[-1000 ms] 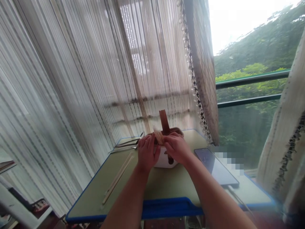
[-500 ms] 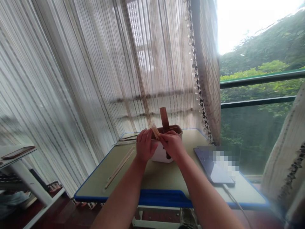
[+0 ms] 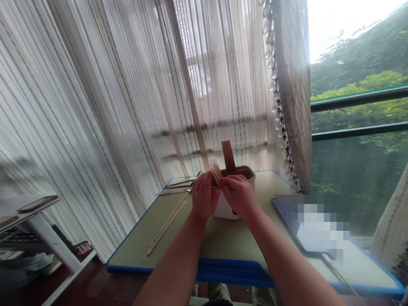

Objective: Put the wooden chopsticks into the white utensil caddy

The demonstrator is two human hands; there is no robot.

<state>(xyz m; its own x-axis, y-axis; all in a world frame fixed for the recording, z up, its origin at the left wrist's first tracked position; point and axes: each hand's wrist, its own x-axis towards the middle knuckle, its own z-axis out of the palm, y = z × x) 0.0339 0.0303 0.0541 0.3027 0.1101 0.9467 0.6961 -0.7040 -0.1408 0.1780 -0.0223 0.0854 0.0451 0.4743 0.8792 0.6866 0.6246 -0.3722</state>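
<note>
Both hands are close together over the front of a white container with a brown rim (image 3: 250, 171). Between them is a bundle of light wooden sticks in clear plastic (image 3: 216, 173), perhaps wrapped chopsticks. My left hand (image 3: 203, 193) is closed around the bundle's left side. The fingers of my right hand (image 3: 239, 192) pinch it from the right, at its lower part. The hands hide the bundle's lower end. Behind them, brown wooden sticks (image 3: 228, 156) stand upright in the container, leaning slightly left.
Two thin wrapped sticks (image 3: 167, 225) lie on the blue-edged table (image 3: 134, 242), left of my arms. Metal utensils (image 3: 175, 190) are at the back left. A tablet (image 3: 302, 229) with a white cable (image 3: 339, 274) lies at the right. Sheer curtains (image 3: 127, 106) hang behind.
The view has shifted, so everything sits a little further right. Both hands stay at the container with the bundle between them; the right fingers have moved slightly on it.
</note>
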